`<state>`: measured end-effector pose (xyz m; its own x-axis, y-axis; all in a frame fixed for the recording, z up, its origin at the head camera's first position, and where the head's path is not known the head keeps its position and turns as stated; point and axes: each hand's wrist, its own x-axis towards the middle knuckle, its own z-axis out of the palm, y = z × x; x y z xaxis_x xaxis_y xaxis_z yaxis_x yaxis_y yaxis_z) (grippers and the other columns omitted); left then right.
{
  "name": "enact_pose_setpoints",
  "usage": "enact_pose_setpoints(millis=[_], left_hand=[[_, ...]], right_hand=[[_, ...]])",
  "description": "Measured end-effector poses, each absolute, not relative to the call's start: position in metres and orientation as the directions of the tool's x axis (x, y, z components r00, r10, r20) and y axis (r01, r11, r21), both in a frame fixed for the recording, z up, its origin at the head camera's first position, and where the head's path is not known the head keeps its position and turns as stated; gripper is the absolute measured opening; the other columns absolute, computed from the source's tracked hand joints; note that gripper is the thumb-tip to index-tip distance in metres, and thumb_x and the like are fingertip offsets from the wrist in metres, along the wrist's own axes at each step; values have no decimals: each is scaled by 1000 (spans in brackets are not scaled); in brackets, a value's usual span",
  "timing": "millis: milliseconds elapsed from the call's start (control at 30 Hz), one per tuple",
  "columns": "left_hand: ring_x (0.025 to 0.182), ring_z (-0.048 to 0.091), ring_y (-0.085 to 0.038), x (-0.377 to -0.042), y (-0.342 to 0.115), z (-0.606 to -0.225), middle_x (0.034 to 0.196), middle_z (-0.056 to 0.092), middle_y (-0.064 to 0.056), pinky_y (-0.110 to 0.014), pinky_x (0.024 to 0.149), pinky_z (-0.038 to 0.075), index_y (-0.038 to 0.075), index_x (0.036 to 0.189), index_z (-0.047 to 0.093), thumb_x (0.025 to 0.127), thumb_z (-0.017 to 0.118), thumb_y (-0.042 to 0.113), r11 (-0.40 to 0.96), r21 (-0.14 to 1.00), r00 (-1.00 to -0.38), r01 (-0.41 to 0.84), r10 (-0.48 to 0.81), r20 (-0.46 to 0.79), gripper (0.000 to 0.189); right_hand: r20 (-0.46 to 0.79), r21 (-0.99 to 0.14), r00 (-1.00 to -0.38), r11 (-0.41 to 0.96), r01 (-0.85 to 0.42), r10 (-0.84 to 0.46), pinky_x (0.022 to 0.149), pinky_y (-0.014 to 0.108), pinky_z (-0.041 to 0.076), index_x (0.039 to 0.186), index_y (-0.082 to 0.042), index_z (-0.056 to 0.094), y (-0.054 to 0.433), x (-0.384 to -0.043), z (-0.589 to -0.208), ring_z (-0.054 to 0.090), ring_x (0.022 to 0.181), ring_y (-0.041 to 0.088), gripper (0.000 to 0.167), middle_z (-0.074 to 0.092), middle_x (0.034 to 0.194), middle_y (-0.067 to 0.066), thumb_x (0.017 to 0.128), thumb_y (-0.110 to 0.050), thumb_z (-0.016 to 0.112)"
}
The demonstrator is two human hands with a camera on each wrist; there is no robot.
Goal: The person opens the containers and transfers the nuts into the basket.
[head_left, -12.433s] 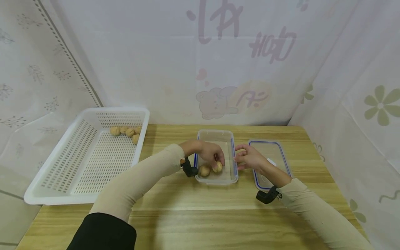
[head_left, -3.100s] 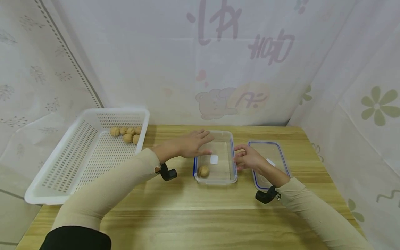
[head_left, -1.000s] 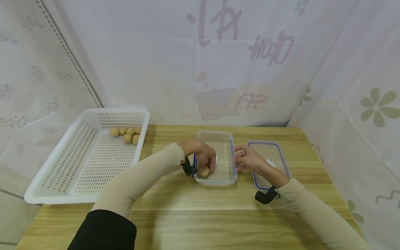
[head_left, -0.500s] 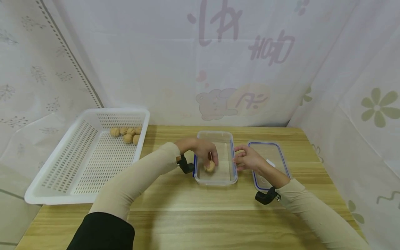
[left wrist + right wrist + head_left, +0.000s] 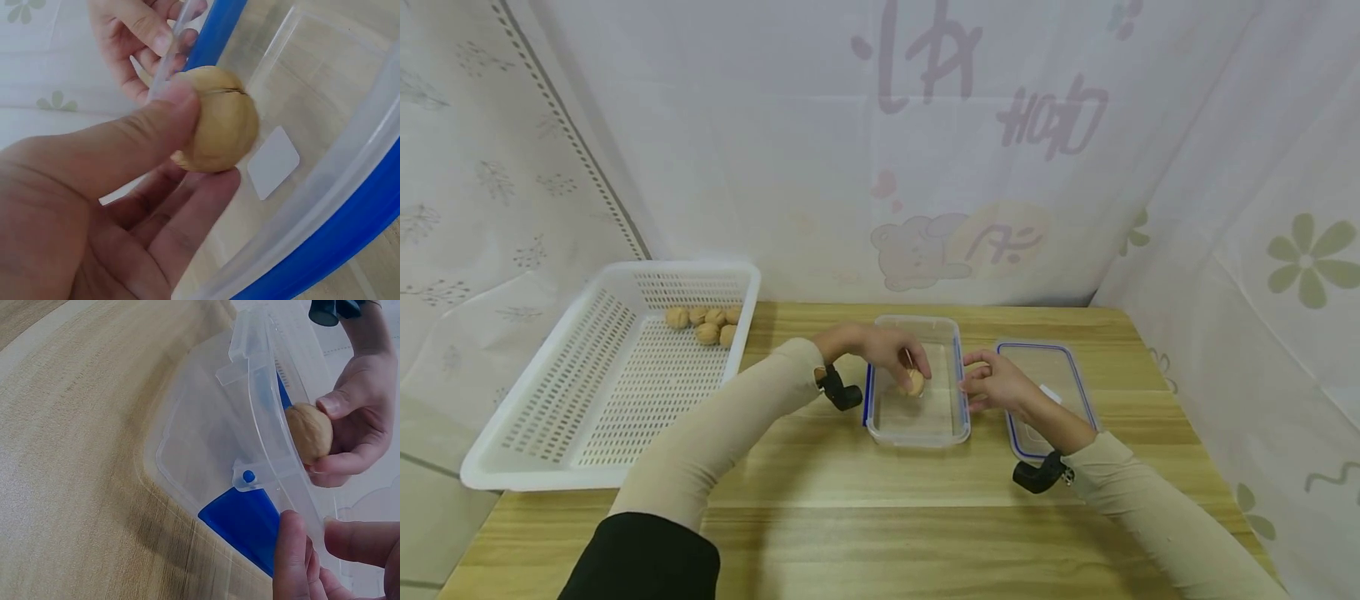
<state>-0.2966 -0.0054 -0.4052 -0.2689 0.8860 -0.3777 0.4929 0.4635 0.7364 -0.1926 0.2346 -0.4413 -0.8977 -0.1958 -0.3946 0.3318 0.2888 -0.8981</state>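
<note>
My left hand (image 5: 887, 350) pinches a walnut (image 5: 219, 119) between thumb and fingers, over the clear plastic food container (image 5: 917, 437). In the right wrist view the walnut appears at the height of the container's rim, beyond the near wall. No other walnut shows inside; a white label (image 5: 274, 162) lies on its floor. My right hand (image 5: 996, 383) grips the container's right wall, with thumb and fingers on either side of the edge by the blue latch (image 5: 240, 519).
A white perforated basket (image 5: 617, 383) stands at the left, with several walnuts (image 5: 706, 323) in its far right corner. The container's lid (image 5: 1048, 358), with a blue seal, lies flat under the right wrist. Patterned cloth hangs behind the wooden table (image 5: 880, 533).
Earlier two walnuts lay in the container; one more now sits in the basket. My left hand has taken the other from the near left corner and raised it. The right hand has stayed put.
</note>
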Motion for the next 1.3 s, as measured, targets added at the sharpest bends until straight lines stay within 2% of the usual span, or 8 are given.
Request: enact_pose_setpoints(millis=[267, 500, 700, 933, 1167, 1300], left_hand=[[114, 62, -18, -297, -12, -394, 122, 67, -7, -28, 100, 50, -4, 126, 66, 92, 77, 11, 407, 788, -281, 461, 910, -305, 39], [115, 62, -17, -299, -21, -385, 126, 66, -5, -29, 100, 51, 5, 126, 69, 92, 77, 14, 413, 801, -327, 433, 900, -287, 36], [118, 62, -20, -303, -33, -377, 131, 65, -11, -31, 102, 51, 3, 125, 70, 94, 75, 10, 375, 829, -352, 415, 906, -233, 32], [115, 65, -24, -302, -58, -360, 128, 67, -12, -34, 98, 54, -2, 126, 68, 93, 74, 5, 373, 840, -415, 393, 887, -200, 35], [121, 62, -26, -305, -92, -345, 135, 62, -10, -38, 102, 51, 2, 129, 67, 95, 74, 9, 400, 838, -503, 371, 845, -181, 36], [123, 60, -29, -305, -114, -340, 137, 60, -14, -40, 103, 50, 2, 129, 66, 95, 73, 9, 388, 840, -549, 380, 825, -134, 36]], right_hand=[[-391, -898, -900, 293, 327, -192, 74, 36, 63, 145, 6, 36, 235, -193, -442, 64, 90, 21, 52, 61, 110, 19, 100, 1, 61], [-399, -895, -897, 294, 335, -191, 74, 36, 63, 145, 6, 36, 235, -191, -440, 65, 90, 21, 51, 61, 109, 19, 100, 2, 60], [-396, -897, -896, 295, 330, -201, 76, 38, 63, 145, 7, 35, 236, -192, -440, 64, 91, 22, 52, 61, 110, 19, 100, 2, 60], [-398, -895, -896, 299, 331, -200, 79, 42, 62, 146, 7, 34, 235, -192, -438, 64, 91, 22, 52, 60, 110, 18, 100, 2, 60], [-392, -896, -897, 304, 323, -203, 78, 40, 62, 146, 7, 34, 235, -192, -438, 64, 91, 23, 53, 60, 111, 20, 100, 2, 60], [-392, -895, -897, 309, 321, -204, 78, 41, 62, 146, 7, 34, 235, -192, -439, 64, 93, 23, 53, 60, 113, 21, 100, 2, 60]])
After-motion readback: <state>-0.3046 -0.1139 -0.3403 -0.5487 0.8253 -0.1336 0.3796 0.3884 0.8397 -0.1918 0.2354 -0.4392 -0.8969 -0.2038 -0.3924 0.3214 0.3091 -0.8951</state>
